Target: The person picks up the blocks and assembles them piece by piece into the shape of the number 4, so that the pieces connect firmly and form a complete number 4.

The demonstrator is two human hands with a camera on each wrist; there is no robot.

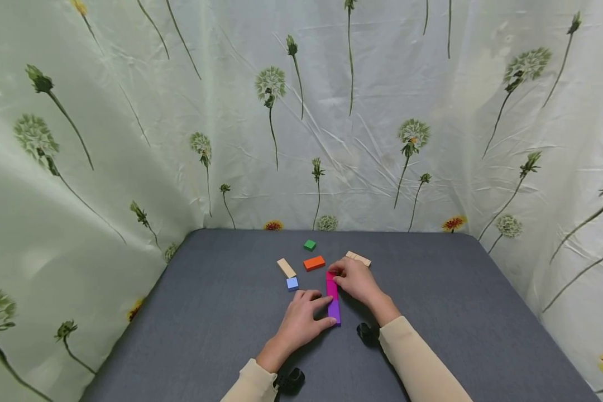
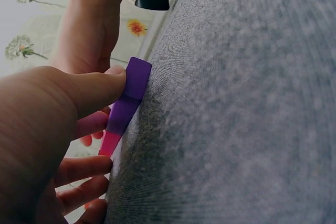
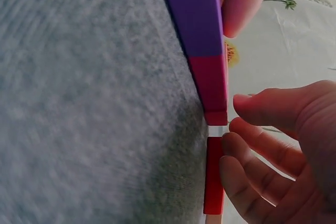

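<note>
In the head view, a purple block [image 1: 334, 314] and a pink block [image 1: 331, 289] lie end to end in a straight row, with a small red-pink block [image 1: 330, 276] at its far end. My left hand [image 1: 303, 319] holds the purple block, thumb at its near end and index finger by the seam with the pink one. My right hand [image 1: 357, 278] is around the row's far end with fingers lightly bent. In the right wrist view, a thin gap shows between the right thumb [image 3: 249, 106] and the pink side.
An orange-red block [image 1: 314, 263] and a green block [image 1: 309, 245] lie beyond the row. Left of it are a plain wooden block [image 1: 286, 268] and a blue block [image 1: 292, 283]. More plain wood [image 1: 358, 258] sits behind my right hand. A flowered curtain [image 1: 362, 139] surrounds the grey table [image 1: 206, 318].
</note>
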